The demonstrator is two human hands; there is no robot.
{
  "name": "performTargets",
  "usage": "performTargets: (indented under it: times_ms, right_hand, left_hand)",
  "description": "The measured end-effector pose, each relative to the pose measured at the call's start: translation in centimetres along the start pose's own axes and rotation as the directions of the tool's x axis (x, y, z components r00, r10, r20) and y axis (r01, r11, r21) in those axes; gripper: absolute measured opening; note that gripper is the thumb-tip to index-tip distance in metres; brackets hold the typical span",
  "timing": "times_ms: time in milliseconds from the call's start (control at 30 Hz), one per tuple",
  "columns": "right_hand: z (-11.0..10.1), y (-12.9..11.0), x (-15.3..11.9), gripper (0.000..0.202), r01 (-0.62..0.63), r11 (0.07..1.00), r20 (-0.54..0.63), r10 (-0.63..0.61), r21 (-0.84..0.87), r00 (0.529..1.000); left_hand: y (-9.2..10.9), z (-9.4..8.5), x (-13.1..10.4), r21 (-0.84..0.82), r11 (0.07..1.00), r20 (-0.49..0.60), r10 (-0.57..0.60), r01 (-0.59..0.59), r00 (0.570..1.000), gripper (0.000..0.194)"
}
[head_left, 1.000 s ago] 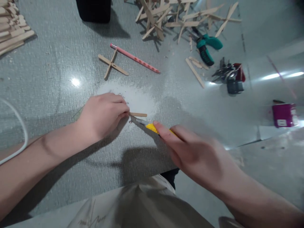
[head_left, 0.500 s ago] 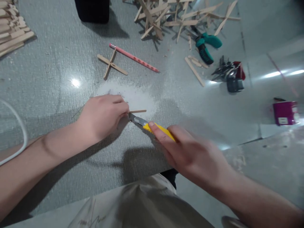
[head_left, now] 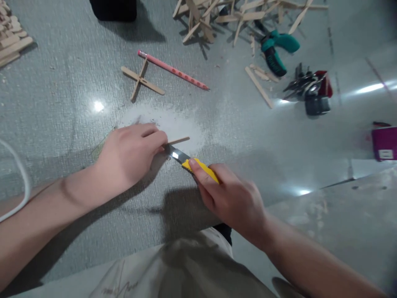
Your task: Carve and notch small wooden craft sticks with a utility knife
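My left hand [head_left: 132, 151] is closed on a thin wooden craft stick [head_left: 180, 140], whose free end pokes out to the right past my fingertips. In my right hand [head_left: 231, 192] is a yellow utility knife [head_left: 203, 169], thumb pressed along its handle. The knife's blade points up and left, its tip close to the stick and my left fingers; whether it touches the wood is hidden. Pale dust [head_left: 176, 118] covers the table just beyond my hands. Past the dust, two craft sticks joined as a cross [head_left: 141, 80] lie beside a pink pencil [head_left: 175, 71].
Crossed sticks [head_left: 198, 25] are heaped at the back. Green-handled pliers [head_left: 274, 54], loose sticks [head_left: 259, 87] and a dark cluster of metal pieces [head_left: 312, 91] lie to the right. A stick pile [head_left: 14, 43], black container [head_left: 114, 9], white cable [head_left: 21, 169] and purple box [head_left: 384, 142] stand around.
My right hand and the knife have shifted slightly left. The stick's free end has tilted up a little. The whole view has moved somewhat.
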State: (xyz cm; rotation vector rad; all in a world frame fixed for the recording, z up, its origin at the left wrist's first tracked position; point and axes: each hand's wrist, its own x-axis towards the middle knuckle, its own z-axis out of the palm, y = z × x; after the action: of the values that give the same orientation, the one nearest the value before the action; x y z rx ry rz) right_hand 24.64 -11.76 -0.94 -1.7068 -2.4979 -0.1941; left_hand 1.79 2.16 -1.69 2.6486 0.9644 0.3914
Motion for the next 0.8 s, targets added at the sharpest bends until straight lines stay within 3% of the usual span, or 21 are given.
performTargets:
  times_ms: [233,500,800]
  right_hand:
    - [1.1,-0.3,-0.2,0.035,-0.033,0.999,-0.1,0.036,0.038,0.994]
    - [1.1,-0.7,0.0,0.039,-0.057,0.998,-0.121,0.06,0.029,0.991]
    - [1.0,-1.0,0.1,0.063,-0.095,0.995,-0.106,0.094,-0.004,0.99]
  left_hand:
    - [0.2,-0.5,0.1,-0.031,0.999,-0.005,-0.015,0.015,1.0,0.024]
    - [0.4,-0.6,0.1,-0.05,0.998,-0.028,-0.03,0.029,0.999,0.023]
    - [0.6,-0.6,0.0,-0.02,0.999,-0.045,-0.031,0.03,0.999,0.023]
